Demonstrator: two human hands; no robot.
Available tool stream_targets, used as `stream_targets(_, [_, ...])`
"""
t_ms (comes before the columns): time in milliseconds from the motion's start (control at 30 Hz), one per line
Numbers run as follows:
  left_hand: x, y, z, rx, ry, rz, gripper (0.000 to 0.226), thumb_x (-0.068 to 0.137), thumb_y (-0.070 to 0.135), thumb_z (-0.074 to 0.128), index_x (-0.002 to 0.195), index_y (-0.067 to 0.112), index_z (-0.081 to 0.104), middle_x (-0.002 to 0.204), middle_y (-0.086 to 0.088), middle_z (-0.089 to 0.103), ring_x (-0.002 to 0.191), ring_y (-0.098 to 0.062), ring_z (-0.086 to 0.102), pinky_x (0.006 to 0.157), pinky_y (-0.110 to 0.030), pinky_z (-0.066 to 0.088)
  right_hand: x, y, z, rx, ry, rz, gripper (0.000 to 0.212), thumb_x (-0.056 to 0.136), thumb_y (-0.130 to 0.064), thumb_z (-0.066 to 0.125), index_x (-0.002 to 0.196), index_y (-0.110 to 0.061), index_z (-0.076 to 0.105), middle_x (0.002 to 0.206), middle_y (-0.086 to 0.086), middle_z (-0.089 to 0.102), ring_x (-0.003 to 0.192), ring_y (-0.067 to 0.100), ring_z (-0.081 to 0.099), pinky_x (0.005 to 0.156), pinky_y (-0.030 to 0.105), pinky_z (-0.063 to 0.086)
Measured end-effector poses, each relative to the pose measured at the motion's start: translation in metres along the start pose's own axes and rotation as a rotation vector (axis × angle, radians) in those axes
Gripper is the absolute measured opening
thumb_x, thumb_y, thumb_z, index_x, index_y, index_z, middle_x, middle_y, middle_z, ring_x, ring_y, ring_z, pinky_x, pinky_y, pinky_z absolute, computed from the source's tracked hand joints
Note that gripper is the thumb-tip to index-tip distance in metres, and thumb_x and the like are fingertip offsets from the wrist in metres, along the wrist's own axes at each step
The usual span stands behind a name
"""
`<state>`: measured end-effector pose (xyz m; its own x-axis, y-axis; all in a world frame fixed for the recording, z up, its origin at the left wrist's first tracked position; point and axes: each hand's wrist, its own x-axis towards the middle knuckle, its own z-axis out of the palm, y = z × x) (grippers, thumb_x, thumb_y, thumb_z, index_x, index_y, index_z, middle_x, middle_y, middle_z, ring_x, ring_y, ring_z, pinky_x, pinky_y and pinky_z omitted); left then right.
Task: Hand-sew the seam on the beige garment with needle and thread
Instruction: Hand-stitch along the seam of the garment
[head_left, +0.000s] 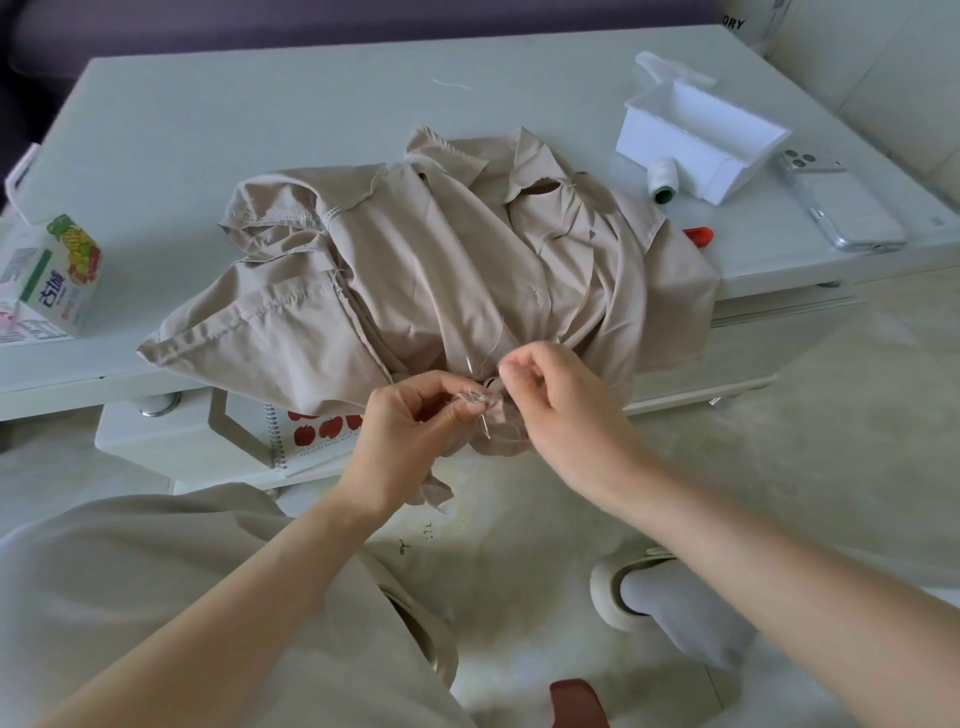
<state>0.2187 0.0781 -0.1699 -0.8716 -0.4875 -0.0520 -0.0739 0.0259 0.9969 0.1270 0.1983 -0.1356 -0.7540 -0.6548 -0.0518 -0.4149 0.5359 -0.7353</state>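
Note:
The beige garment (415, 260) lies crumpled on the white low table (208, 114), and its near edge hangs over the table's front. My left hand (410, 431) pinches a bunched bit of that edge between thumb and fingers. A thin silver needle (484, 422) sticks out of the fold just right of my left fingertips. My right hand (561, 400) is beside it with curled fingers, pinching a fine pale thread (493, 348) that rises from the fabric. Whether my right fingers also touch the needle is hidden.
A white open box (701, 140) and a white thread spool (664, 182) sit at the back right, with a phone in a clear case (841, 202) and a small red object (698, 236). A drink carton (57, 275) stands left. A spiral notebook (311, 431) lies on the lower shelf.

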Motion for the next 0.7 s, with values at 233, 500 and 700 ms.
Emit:
stream_targets(233, [0.000, -0.003, 0.000, 0.063, -0.113, 0.000, 0.007, 0.088, -0.002, 0.060, 0.086, -0.001, 0.067, 0.056, 0.009, 0.061, 0.048, 0.000, 0.053, 0.048, -0.020, 0.045, 0.012, -0.003, -0.004, 0.562, -0.290, 0.371, 0.009, 0.091, -0.023, 0.062, 0.093, -0.019, 0.070, 0.077, -0.002, 0.066, 0.070, 0.005, 0.061, 0.070, 0.017, 0.050])
stream_targets(500, [-0.001, -0.001, 0.001, -0.035, -0.156, -0.013, 0.008, 0.089, 0.006, 0.056, 0.084, 0.003, 0.062, 0.061, -0.004, 0.056, 0.052, -0.013, 0.036, 0.049, -0.026, 0.042, 0.015, 0.002, -0.001, 0.824, -0.142, 0.440, 0.013, 0.095, -0.016, 0.054, 0.092, -0.011, 0.066, 0.080, -0.002, 0.066, 0.072, 0.009, 0.063, 0.074, 0.024, 0.055])
stream_targets(700, [-0.001, -0.001, 0.000, -0.028, -0.192, -0.030, 0.016, 0.090, 0.013, 0.055, 0.089, -0.002, 0.059, 0.065, -0.004, 0.062, 0.055, -0.021, 0.038, 0.048, -0.027, 0.042, 0.008, 0.003, 0.003, 0.805, -0.206, 0.401, 0.011, 0.094, -0.011, 0.055, 0.091, -0.012, 0.066, 0.077, 0.004, 0.067, 0.070, 0.014, 0.064, 0.080, 0.030, 0.055])
